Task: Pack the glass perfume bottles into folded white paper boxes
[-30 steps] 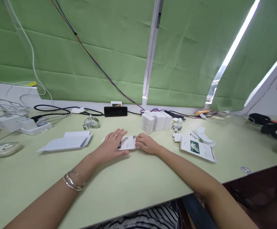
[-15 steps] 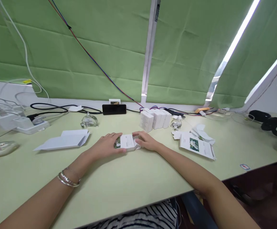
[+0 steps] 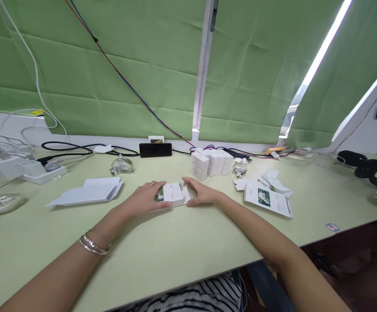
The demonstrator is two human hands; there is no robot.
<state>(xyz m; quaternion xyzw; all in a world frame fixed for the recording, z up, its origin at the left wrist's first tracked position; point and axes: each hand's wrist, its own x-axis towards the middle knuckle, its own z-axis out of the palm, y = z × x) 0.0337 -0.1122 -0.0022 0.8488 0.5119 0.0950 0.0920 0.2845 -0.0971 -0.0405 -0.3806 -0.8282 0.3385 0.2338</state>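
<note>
A small white cardboard box [image 3: 173, 193] with a flower picture and fine print lies flat on the table, its right end open with flaps sticking out. My left hand [image 3: 147, 198] grips the box's left part, thumb along the near side and fingers over the far side. Beside the open end, my right hand [image 3: 201, 193] has thumb and fingers apart, curved around the flaps. Whether its fingertips touch a flap I cannot tell. Behind the hands stand several white boxes [image 3: 210, 162] in a row, with a clear glass bottle [image 3: 240, 168] to their right.
Folded white card [image 3: 87, 191] lies at left, near another glass bottle [image 3: 122, 164]. A flattened flower-print carton [image 3: 268, 198] and crumpled paper [image 3: 276, 181] are at right. A phone [image 3: 156, 150] leans at the back. Power strips [image 3: 43, 173] and cables occupy the left; another person's arm shows at far right.
My right hand has opened at the box's right end, its thumb and fingers spreading away from the flaps. My left hand keeps its grip on the box.
</note>
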